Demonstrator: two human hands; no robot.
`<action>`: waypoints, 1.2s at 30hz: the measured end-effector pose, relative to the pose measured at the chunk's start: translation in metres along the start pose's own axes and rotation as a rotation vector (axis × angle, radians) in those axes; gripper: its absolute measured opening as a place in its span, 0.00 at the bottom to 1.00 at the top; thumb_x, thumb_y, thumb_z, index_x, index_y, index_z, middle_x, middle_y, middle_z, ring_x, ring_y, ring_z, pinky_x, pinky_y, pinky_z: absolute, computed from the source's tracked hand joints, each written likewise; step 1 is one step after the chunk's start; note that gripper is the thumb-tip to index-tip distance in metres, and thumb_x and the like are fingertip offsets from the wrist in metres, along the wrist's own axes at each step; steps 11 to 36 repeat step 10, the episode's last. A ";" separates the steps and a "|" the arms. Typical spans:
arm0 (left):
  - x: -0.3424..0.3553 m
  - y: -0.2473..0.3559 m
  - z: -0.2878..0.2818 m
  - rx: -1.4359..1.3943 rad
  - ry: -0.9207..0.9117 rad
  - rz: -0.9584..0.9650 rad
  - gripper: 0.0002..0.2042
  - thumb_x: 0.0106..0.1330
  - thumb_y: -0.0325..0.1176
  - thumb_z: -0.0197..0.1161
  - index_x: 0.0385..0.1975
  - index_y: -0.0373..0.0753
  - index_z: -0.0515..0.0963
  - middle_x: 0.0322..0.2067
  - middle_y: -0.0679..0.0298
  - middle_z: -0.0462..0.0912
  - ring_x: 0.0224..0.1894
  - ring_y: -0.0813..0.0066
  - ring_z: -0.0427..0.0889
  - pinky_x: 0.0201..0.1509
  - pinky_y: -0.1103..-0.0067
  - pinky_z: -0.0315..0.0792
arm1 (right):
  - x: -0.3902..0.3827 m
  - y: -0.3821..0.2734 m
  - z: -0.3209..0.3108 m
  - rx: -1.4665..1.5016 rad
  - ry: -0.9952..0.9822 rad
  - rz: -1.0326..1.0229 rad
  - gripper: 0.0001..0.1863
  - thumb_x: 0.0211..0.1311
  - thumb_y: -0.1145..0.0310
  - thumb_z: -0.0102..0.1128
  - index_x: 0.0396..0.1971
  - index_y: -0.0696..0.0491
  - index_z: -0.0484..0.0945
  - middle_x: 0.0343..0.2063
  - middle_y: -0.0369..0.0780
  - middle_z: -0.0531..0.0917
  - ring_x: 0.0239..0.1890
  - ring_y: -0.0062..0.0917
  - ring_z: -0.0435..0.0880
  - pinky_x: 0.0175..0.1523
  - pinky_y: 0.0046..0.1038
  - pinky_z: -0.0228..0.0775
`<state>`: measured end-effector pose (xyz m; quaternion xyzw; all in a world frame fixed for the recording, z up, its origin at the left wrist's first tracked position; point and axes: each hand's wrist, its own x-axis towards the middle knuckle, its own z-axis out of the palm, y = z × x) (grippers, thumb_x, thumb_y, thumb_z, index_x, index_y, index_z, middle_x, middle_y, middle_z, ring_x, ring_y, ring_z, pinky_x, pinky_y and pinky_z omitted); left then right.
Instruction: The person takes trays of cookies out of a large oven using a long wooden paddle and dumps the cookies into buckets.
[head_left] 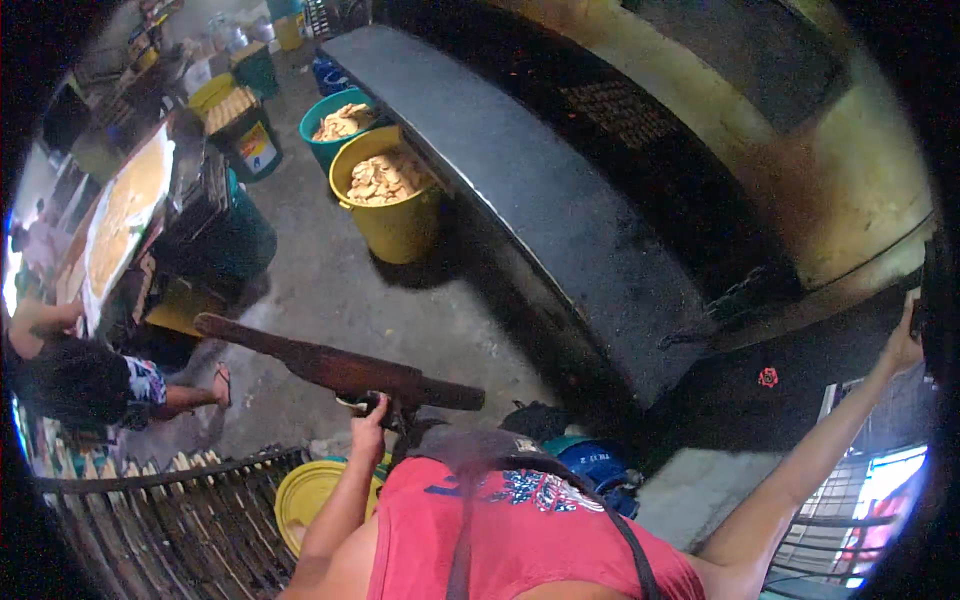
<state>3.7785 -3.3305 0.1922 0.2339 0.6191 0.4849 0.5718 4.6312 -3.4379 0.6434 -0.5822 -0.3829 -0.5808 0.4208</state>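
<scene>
My left hand (369,425) is closed in front of my body, at the underside of a long, dark brown wooden paddle (345,368). The paddle lies roughly crosswise, its narrow end toward the far left and its blunt end to the right. Some small pale and dark pieces show beside my fingers, too unclear to name. Far out to the right, my right arm is stretched up, and my right hand (905,345) is closed against something dark at the picture's rim. What it grips there is cut off from sight.
Ahead runs a long dark counter (520,150). Left of it stand a yellow bucket (395,225) and a green bucket (325,150), both full of flat tan pieces. At left, a person (80,375) holds a white-edged tray (130,215). A slatted rack (170,520) and yellow lid (305,500) are near me.
</scene>
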 end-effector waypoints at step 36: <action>0.016 0.021 0.000 0.073 0.162 -0.065 0.14 0.61 0.35 0.65 0.43 0.36 0.75 0.39 0.65 0.78 0.40 0.75 0.77 0.48 0.75 0.70 | 0.004 -0.013 -0.031 0.001 -0.023 -0.089 0.30 0.38 0.59 0.79 0.37 0.65 0.79 0.37 0.46 0.83 0.38 0.32 0.82 0.46 0.32 0.74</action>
